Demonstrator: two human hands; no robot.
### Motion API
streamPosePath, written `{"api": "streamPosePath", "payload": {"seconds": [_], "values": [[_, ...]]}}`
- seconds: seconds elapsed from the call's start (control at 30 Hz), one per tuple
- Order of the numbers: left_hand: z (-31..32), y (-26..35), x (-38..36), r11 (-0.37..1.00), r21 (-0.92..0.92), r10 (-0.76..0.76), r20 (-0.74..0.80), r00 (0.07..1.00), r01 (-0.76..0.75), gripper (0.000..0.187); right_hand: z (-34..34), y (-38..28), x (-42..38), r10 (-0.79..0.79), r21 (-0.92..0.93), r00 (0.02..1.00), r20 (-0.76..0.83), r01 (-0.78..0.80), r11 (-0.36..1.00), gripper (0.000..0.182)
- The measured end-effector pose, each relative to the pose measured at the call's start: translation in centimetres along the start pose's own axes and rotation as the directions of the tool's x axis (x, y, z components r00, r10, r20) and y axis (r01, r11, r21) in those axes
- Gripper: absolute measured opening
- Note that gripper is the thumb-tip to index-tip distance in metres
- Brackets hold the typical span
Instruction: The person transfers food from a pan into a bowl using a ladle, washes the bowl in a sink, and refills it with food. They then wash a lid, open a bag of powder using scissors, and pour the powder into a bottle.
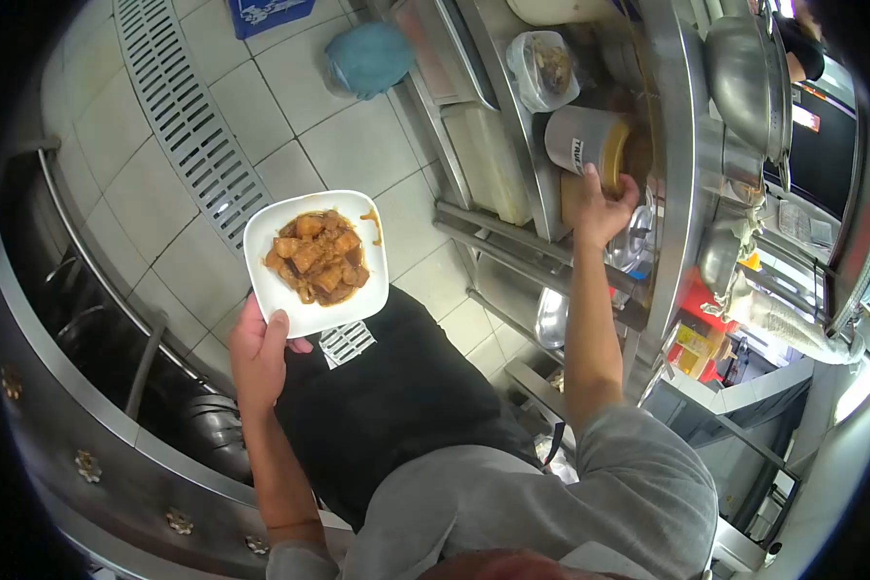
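A white square plate [370, 280] carries browned chunks of food in sauce [317, 257], with a smear of sauce near its upper right corner. My left hand [259, 350] grips the plate's lower left edge, thumb on the rim. At the right, my right hand [604, 208] reaches under a steel shelf and touches a white tub [578, 138] with a yellow rim, lying with its printed side towards me. Its fingers are bent near the yellow rim; whether they hold the tub is hard to tell.
A knotted plastic bag [543, 70] sits beside the tub. Steel shelving [662, 232] with bowls runs along the right. A stove front with knobs [179, 522] curves along the lower left. A teal bundle [369, 58] and a drain grate [188, 116] are on the tiled floor.
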State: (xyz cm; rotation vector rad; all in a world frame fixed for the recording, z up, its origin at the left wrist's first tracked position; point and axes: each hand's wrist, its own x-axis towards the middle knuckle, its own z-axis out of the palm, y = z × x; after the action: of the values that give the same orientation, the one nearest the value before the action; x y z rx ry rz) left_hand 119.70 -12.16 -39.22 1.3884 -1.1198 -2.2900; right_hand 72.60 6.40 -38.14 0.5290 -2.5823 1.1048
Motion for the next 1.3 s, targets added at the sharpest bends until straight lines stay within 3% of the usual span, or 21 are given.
{"api": "streamPosePath", "payload": {"seconds": [0.1, 0.13, 0.23, 0.27, 0.37, 0.43, 0.6, 0.67, 0.77, 0.93, 1.0, 1.1, 1.2, 1.3], "values": [[0.3, 0.5, 0.5, 1.000, 0.017, 0.002, 0.027, 1.000, -0.002, 0.030, -1.4, -2.8, -0.4, 0.023, 0.039, 0.999, -0.046, -0.021, 0.999, 0.052], [0.3, 0.5, 0.7, 1.000, 0.019, 0.002, 0.047, 0.999, -0.003, 0.030, -1.5, -4.1, -0.2, -0.025, 0.184, 0.999, -0.041, 0.032, 0.982, 0.054], [0.6, 0.3, 1.5, 1.000, 0.020, -0.001, 0.102, 0.995, -0.002, 0.029, -1.6, -4.6, 1.0, -0.008, 0.322, 1.000, -0.020, 0.014, 0.947, 0.064], [0.9, 0.2, 1.7, 1.000, 0.019, -0.003, 0.115, 0.993, 0.000, 0.029, -1.4, -4.9, 1.7, -0.153, 0.216, 0.988, -0.019, 0.153, 0.964, 0.065], [2.0, 0.4, 1.9, 1.000, 0.018, -0.020, 0.119, 0.993, 0.018, 0.030, -2.2, -3.8, 2.7, 0.128, 0.163, 0.988, 0.086, -0.141, 0.977, 0.063], [2.2, 0.3, 1.9, 0.999, 0.014, -0.032, 0.132, 0.991, 0.031, 0.030, -3.1, -3.3, 2.8, 0.196, 0.045, 0.975, 0.106, -0.202, 0.978, 0.060], [2.6, 0.4, 1.6, 1.000, 0.013, -0.025, 0.126, 0.992, 0.024, 0.029, -2.0, -2.4, 3.0, -0.103, -0.155, 0.995, 0.016, 0.104, 0.982, 0.065], [2.7, 0.8, 1.5, 0.999, 0.030, -0.027, 0.133, 0.991, 0.023, 0.029, -0.9, -0.7, 4.5, 0.000, -0.237, 1.000, -0.014, -0.003, 0.972, 0.064], [2.6, 0.9, 1.3, 0.998, 0.057, -0.016, 0.150, 0.988, 0.008, 0.030, 0.3, -3.5, 5.4, 0.156, -0.387, 0.988, 0.005, -0.142, 0.911, 0.067], [3.0, 1.1, 1.5, 0.996, 0.085, -0.010, 0.161, 0.987, -0.004, 0.032, 1.9, -3.6, 8.0, 0.181, -0.565, 0.977, 0.117, -0.084, 0.821, 0.064], [3.6, 1.1, 2.0, 0.997, 0.081, -0.028, 0.173, 0.985, 0.014, 0.035, 2.4, -3.5, 8.6, 0.172, -0.607, 0.978, 0.116, -0.067, 0.792, 0.064], [5.9, 2.0, 3.8, 0.983, 0.185, -0.050, 0.187, 0.981, 0.015, 0.037, 3.5, 4.6, 11.5, 0.081, -0.528, 0.992, 0.096, -0.018, 0.849, 0.065], [8.8, 2.0, 6.8, 0.960, 0.272, -0.009, 0.261, 0.965, -0.065, 0.036, 3.4, 3.7, 11.5, 0.211, -0.495, 0.962, 0.173, -0.100, 0.863, 0.068], [13.2, 2.4, 10.0, 0.945, 0.320, -0.041, 0.326, 0.944, -0.070, 0.035, 3.7, 4.7, 12.1, 0.063, -0.469, 0.981, 0.183, 0.031, 0.883, 0.066]]}}
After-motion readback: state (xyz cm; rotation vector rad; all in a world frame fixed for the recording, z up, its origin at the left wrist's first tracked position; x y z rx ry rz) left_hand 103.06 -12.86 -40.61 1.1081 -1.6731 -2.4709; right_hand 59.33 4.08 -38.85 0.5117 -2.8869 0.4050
